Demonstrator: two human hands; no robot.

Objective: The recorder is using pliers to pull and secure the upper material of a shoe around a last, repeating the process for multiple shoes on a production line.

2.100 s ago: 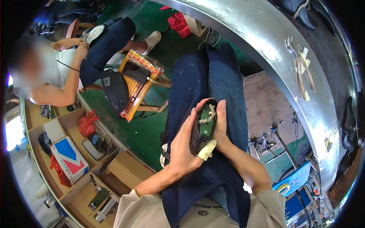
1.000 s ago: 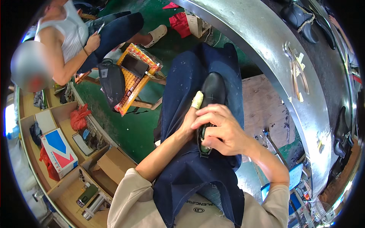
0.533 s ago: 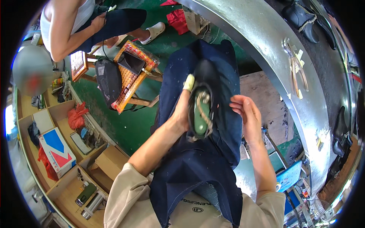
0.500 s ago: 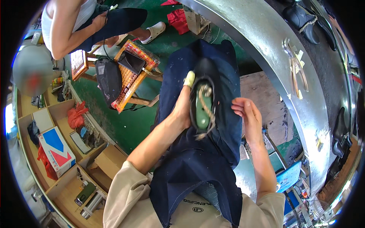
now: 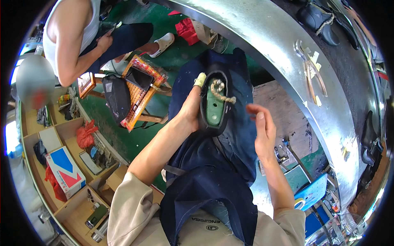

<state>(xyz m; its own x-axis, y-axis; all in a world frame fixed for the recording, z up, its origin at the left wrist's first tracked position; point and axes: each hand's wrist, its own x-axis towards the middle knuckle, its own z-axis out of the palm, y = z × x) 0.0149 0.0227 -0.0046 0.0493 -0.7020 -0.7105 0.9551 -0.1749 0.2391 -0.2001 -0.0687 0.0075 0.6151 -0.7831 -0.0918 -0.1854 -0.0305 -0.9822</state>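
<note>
On my lap, over a dark blue apron (image 5: 180,82), a black shoe (image 5: 211,131) is held with its opening facing up. Inside it sits a green shoe last (image 5: 214,108) with small dark holes. A twisted rope (image 5: 216,94) is fixed to the last and hangs over toward the shoe's right rim. My left hand (image 5: 191,107) grips the shoe's left side; a pale yellow wrap (image 5: 200,79) covers its thumb, and its other fingers are hidden behind the shoe. My right hand (image 5: 265,130) hovers to the right, apart from the shoe, fingers half bent and holding nothing.
A curved metal bench (image 5: 283,45) bears pliers (image 5: 308,74) on my right; other black shoes (image 5: 318,22) lie beyond. At far left sits another person (image 5: 74,37), near a stool (image 5: 135,96) with a black bag (image 5: 115,96). A compartmented wooden drawer (image 5: 69,127) curves along my left.
The shoe has tilted and shifted slightly left, and the rope's end has swung up to the right, exposing more of the last. My right hand stays off to the side.
</note>
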